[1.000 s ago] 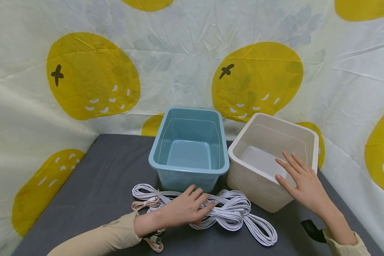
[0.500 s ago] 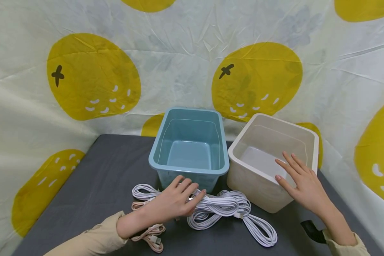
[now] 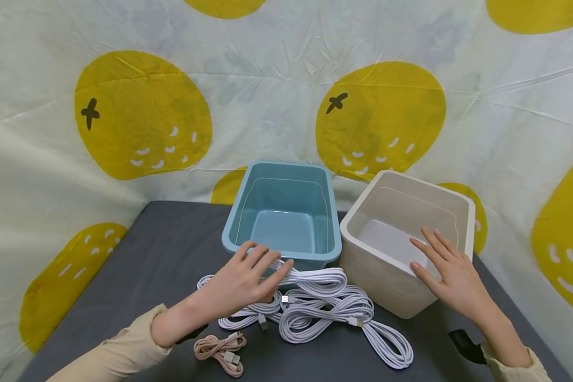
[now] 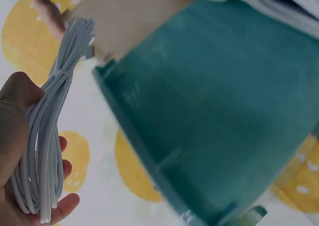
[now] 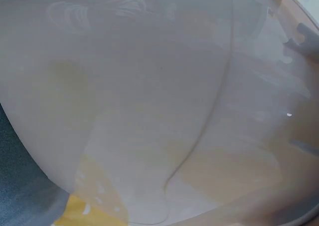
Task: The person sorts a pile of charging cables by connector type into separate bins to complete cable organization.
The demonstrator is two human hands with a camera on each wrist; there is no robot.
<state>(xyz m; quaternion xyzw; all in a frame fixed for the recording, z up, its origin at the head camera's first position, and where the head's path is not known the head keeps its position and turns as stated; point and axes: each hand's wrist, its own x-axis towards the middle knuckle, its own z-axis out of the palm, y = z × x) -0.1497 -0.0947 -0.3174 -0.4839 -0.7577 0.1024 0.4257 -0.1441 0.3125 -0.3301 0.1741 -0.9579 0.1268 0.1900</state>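
Just nearer the person than the left hand lies a pinkish cable. That hand grips a coiled white cable, thumb against fingers, before the blue bin. Between the hands, more white cables lie on the dark table. Right of them, the right hand, fingers straight and spread, is at the beige bin; contact is unclear.
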